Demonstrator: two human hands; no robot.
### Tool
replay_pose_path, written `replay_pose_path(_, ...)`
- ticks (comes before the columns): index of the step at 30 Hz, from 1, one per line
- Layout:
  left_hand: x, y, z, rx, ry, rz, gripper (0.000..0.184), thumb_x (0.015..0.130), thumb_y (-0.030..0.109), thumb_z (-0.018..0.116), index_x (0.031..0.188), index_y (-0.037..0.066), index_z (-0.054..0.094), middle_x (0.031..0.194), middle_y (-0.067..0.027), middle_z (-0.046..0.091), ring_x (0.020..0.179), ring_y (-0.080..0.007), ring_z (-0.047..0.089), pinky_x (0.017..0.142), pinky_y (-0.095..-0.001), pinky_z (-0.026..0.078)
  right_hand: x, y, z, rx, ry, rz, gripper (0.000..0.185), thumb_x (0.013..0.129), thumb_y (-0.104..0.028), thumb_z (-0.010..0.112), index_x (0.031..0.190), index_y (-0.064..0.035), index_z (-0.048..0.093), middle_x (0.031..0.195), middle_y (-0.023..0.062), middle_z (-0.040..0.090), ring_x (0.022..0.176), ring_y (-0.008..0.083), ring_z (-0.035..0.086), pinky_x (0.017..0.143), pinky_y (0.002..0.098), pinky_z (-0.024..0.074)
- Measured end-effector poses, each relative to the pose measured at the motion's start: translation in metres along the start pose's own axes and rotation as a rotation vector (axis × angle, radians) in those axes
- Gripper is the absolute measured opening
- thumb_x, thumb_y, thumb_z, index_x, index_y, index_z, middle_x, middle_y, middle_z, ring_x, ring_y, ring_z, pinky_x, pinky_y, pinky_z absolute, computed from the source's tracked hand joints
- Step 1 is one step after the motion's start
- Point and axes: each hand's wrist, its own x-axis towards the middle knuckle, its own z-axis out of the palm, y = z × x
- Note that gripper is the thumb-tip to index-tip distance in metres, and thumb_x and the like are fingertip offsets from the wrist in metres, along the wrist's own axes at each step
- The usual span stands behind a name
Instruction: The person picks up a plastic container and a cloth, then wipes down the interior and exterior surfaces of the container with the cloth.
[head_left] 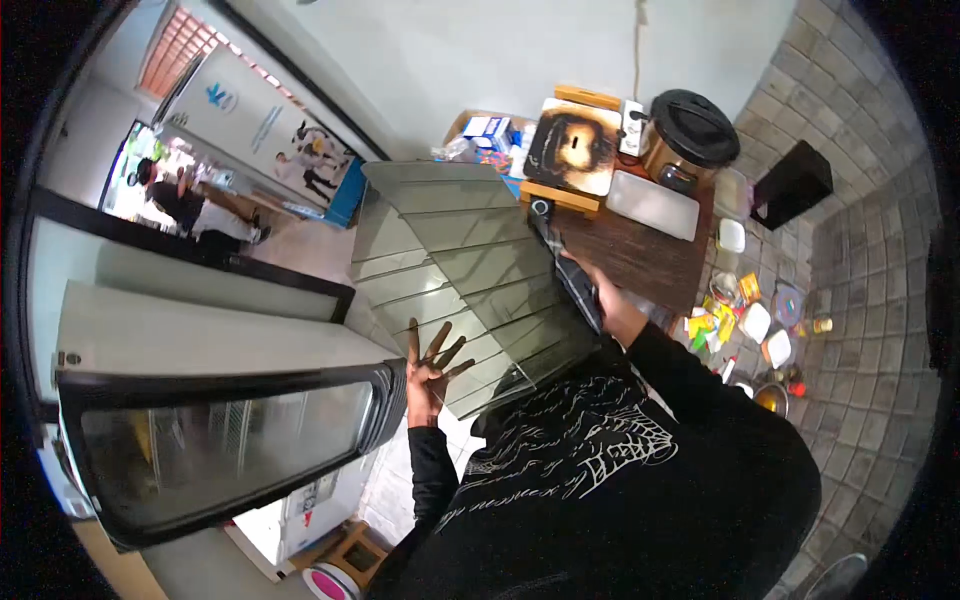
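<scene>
A large see-through tinted panel (480, 270) with several parallel lines across it is held at a tilt in front of my chest. My right hand (612, 305) grips the black strip (572, 275) along the panel's right side; part of its fingers is hidden behind that strip. Near the panel's lower left edge, my left hand (427, 380) is raised with its fingers spread wide. Whether its fingertips touch the panel I cannot tell.
A dark wooden table (650, 262) bears a scorched board (573, 145), a white tray (652, 204) and a black-lidded container (692, 130). Left stands a glass-door cooler (230, 445). Packets and bowls (722, 318) lie at right. Beyond the doorway is another person (180, 200).
</scene>
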Motion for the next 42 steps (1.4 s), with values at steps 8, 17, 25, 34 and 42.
replay_pose_path(8,0.027,-0.010,0.035,0.057,-0.060,-0.038,0.110,0.075,-0.003,0.052,0.173,0.030,0.016,0.167,-0.0297,0.037,0.141,-0.0515,0.052,0.104,-0.0592,0.056,0.104,-0.101,-0.009,-0.134,0.163,-0.033,0.042,0.102,-0.038,0.072,0.132,-0.0082,0.074,0.117,-0.0016,0.078,0.102,0.0101,0.072,0.092,0.0269,0.0556)
replay_pose_path(17,0.059,-0.025,0.086,0.001,-0.027,-0.007,0.110,0.075,-0.003,0.052,0.173,0.029,0.015,0.166,-0.0291,0.038,0.141,-0.0506,0.052,0.106,-0.0588,0.055,0.080,-0.082,-0.092,-0.248,0.211,0.049,0.044,0.105,-0.037,0.068,0.136,-0.0057,0.069,0.123,0.0048,0.075,0.111,0.0195,0.069,0.098,0.0335,0.0548)
replay_pose_path(25,0.097,-0.038,0.131,-0.017,0.019,-0.011,0.111,0.074,-0.002,0.051,0.174,0.028,0.014,0.166,-0.0286,0.039,0.142,-0.0497,0.052,0.107,-0.0585,0.054,0.022,-0.110,-0.128,-0.187,0.174,0.066,0.046,0.107,-0.036,0.065,0.139,-0.0034,0.065,0.128,0.0106,0.072,0.119,0.0279,0.067,0.104,0.0393,0.0540)
replay_pose_path(34,0.167,-0.059,0.188,0.036,-0.079,-0.123,0.111,0.074,-0.001,0.051,0.174,0.027,0.013,0.166,-0.0280,0.040,0.143,-0.0488,0.052,0.108,-0.0581,0.054,0.137,-0.220,-0.199,0.479,-0.177,-0.075,0.084,0.091,-0.009,0.081,0.162,-0.0060,0.035,0.153,0.0148,0.056,0.140,0.0268,0.055,0.118,0.0428,0.0459)
replay_pose_path(42,0.182,-0.058,0.219,0.092,-0.091,-0.200,0.112,0.073,-0.001,0.051,0.174,0.026,0.011,0.165,-0.0275,0.040,0.143,-0.0479,0.052,0.109,-0.0578,0.053,0.163,-0.210,-0.162,0.311,-0.051,-0.038,0.082,0.093,-0.011,0.079,0.162,-0.0068,0.035,0.155,0.0141,0.052,0.142,0.0270,0.053,0.119,0.0433,0.0445)
